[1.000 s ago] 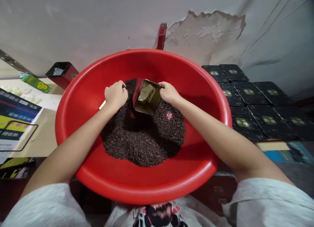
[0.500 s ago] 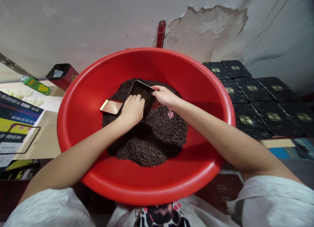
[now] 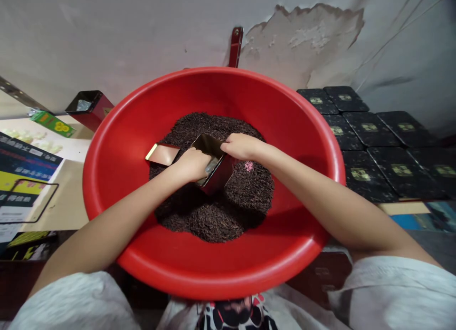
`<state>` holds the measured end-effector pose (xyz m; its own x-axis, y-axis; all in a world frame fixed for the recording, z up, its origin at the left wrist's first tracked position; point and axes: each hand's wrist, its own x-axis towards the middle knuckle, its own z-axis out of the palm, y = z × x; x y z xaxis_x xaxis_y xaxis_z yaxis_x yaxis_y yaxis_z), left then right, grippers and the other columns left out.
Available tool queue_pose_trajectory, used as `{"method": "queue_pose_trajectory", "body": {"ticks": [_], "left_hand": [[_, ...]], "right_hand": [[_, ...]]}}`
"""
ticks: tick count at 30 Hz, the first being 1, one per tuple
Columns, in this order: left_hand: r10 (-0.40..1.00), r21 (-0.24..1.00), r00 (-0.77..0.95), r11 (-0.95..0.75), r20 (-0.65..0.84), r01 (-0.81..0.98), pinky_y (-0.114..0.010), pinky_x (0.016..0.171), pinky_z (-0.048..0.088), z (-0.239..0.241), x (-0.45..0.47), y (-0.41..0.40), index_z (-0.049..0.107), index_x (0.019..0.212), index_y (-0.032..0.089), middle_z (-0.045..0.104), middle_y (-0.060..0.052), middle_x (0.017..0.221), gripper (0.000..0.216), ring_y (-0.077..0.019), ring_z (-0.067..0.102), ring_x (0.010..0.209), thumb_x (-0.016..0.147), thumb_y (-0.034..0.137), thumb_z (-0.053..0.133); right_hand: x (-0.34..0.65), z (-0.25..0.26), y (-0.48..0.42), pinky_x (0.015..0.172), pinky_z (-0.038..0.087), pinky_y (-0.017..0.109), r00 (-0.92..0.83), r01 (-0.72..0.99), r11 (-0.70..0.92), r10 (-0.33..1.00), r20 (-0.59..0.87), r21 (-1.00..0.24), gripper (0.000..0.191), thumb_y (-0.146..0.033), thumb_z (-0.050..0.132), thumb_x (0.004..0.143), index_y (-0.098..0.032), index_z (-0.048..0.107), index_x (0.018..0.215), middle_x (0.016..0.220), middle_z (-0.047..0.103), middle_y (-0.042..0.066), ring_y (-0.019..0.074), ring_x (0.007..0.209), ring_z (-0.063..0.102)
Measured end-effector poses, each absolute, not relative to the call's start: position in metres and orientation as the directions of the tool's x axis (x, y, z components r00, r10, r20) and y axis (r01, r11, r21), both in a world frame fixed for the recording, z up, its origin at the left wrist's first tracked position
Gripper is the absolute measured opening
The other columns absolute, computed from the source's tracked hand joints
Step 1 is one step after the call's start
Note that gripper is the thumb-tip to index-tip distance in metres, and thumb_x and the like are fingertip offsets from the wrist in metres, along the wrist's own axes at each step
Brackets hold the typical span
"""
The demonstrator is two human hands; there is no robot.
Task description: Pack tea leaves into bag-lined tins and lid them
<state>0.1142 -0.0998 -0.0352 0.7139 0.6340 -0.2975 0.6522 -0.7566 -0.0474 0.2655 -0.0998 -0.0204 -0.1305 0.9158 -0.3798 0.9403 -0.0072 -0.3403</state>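
Tea tin (image 3: 218, 178) sat tilted in the heap of dark tea leaves (image 3: 213, 216), near the middle of the red basin (image 3: 213, 273). The right hand (image 3: 240, 147) had its fingers clamped on the tin's far rim. The left hand (image 3: 192, 164) kept its fingers curled together at the open mouth. Holding that mouth low and steady against the heap would likely keep leaves from spilling past. Counted: one basin, one loose lid (image 3: 162, 154) on the leaves, one open tin (image 3: 89, 104) far left, and at least eight closed black tins (image 3: 368, 128) on the right.
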Motion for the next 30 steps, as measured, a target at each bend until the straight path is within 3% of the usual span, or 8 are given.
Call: {"method": "queue_pose_trajectory", "body": {"ticks": [7, 10, 13, 15, 18, 22, 26, 30], "left_hand": [[0.614, 0.052, 0.781, -0.782, -0.113, 0.622, -0.031, 0.073, 0.042, -0.027, 0.113, -0.099, 0.064, 0.086, 0.011, 0.069, -0.012, 0.096, 0.021, -0.0234, 0.062, 0.088, 0.082, 0.015, 0.043], [0.619, 0.078, 0.783, -0.785, 0.068, 0.614, -0.033, 0.070, 0.039, -0.027, 0.115, -0.103, 0.061, 0.084, 0.013, 0.069, -0.010, 0.087, 0.016, -0.0233, 0.062, 0.080, 0.080, 0.019, 0.046], [0.561, 0.120, 0.738, -0.819, 0.375, 0.561, -0.032, 0.065, 0.036, -0.041, 0.119, -0.109, 0.057, 0.086, 0.014, 0.068, -0.007, 0.079, 0.014, -0.0196, 0.060, 0.070, 0.080, 0.015, 0.044], [0.446, 0.133, 0.652, -0.872, 0.613, 0.471, -0.029, 0.062, 0.035, -0.054, 0.120, -0.111, 0.052, 0.086, 0.017, 0.065, -0.003, 0.074, 0.013, -0.0158, 0.057, 0.065, 0.080, 0.010, 0.043], [0.234, 0.068, 0.521, -0.946, 0.821, 0.318, -0.026, 0.059, 0.037, -0.070, 0.122, -0.111, 0.043, 0.084, 0.021, 0.057, 0.001, 0.067, 0.010, -0.0136, 0.050, 0.061, 0.085, 0.011, 0.042], [0.105, 0.010, 0.457, -0.979, 0.883, 0.206, -0.026, 0.062, 0.042, -0.076, 0.121, -0.104, 0.035, 0.080, 0.023, 0.049, 0.000, 0.071, 0.013, -0.0149, 0.046, 0.068, 0.092, 0.022, 0.038], [-0.024, -0.134, 0.423, -0.963, 0.906, 0.233, -0.027, 0.069, 0.041, -0.077, 0.118, -0.100, 0.036, 0.076, 0.023, 0.048, -0.002, 0.077, 0.017, -0.0153, 0.045, 0.075, 0.093, 0.024, 0.037], [-0.250, -0.397, 0.466, -0.883, 0.849, 0.250, -0.026, 0.070, 0.037, -0.083, 0.115, -0.101, 0.043, 0.073, 0.023, 0.049, 0.001, 0.074, 0.016, -0.0141, 0.042, 0.074, 0.088, 0.024, 0.047]], "right_hand": [[0.271, -0.017, -0.104, 0.081, 0.044, 0.036, -0.104, 0.963, 0.044, 0.971, -0.216, -0.266, 0.053, -0.015, 0.044, 0.075, -0.018, 0.052, 0.128, 0.124, 0.058, 0.013, 0.0295, 0.109, 0.057], [0.280, -0.016, -0.101, 0.083, 0.045, 0.039, -0.110, 0.980, 0.067, 0.967, -0.231, -0.188, 0.056, -0.015, 0.048, 0.076, -0.017, 0.047, 0.132, 0.130, 0.053, 0.015, 0.0320, 0.112, 0.055], [0.293, -0.016, -0.093, 0.084, 0.045, 0.040, -0.086, 0.990, 0.054, 0.962, -0.259, -0.130, 0.056, -0.014, 0.053, 0.075, -0.016, 0.048, 0.131, 0.130, 0.053, 0.017, 0.0334, 0.114, 0.054], [0.300, -0.016, -0.088, 0.086, 0.044, 0.037, -0.093, 0.979, 0.041, 0.962, -0.258, -0.200, 0.055, -0.017, 0.057, 0.075, -0.014, 0.050, 0.129, 0.128, 0.055, 0.016, 0.0301, 0.112, 0.054], [0.304, -0.009, -0.086, 0.078, 0.043, 0.028, -0.146, 0.886, 0.046, 0.972, -0.183, -0.461, 0.036, -0.029, 0.056, 0.082, -0.011, 0.061, 0.113, 0.110, 0.064, 0.012, 0.0197, 0.093, 0.059], [0.296, 0.004, -0.095, 0.061, 0.039, 0.024, -0.320, 0.744, 0.142, 0.934, -0.161, -0.653, 0.034, -0.040, 0.047, 0.088, -0.012, 0.067, 0.084, 0.075, 0.063, 0.005, 0.0109, 0.066, 0.052], [0.290, 0.005, -0.102, 0.069, 0.043, 0.022, -0.502, 0.738, 0.238, 0.819, -0.278, -0.631, 0.025, -0.028, 0.058, 0.081, -0.011, 0.062, 0.098, 0.092, 0.065, 0.006, 0.0125, 0.079, 0.057], [0.289, -0.005, -0.102, 0.075, 0.045, 0.023, -0.455, 0.839, 0.230, 0.793, -0.404, -0.494, 0.047, -0.026, 0.068, 0.071, -0.012, 0.054, 0.114, 0.110, 0.063, 0.010, 0.0178, 0.095, 0.059]]}}
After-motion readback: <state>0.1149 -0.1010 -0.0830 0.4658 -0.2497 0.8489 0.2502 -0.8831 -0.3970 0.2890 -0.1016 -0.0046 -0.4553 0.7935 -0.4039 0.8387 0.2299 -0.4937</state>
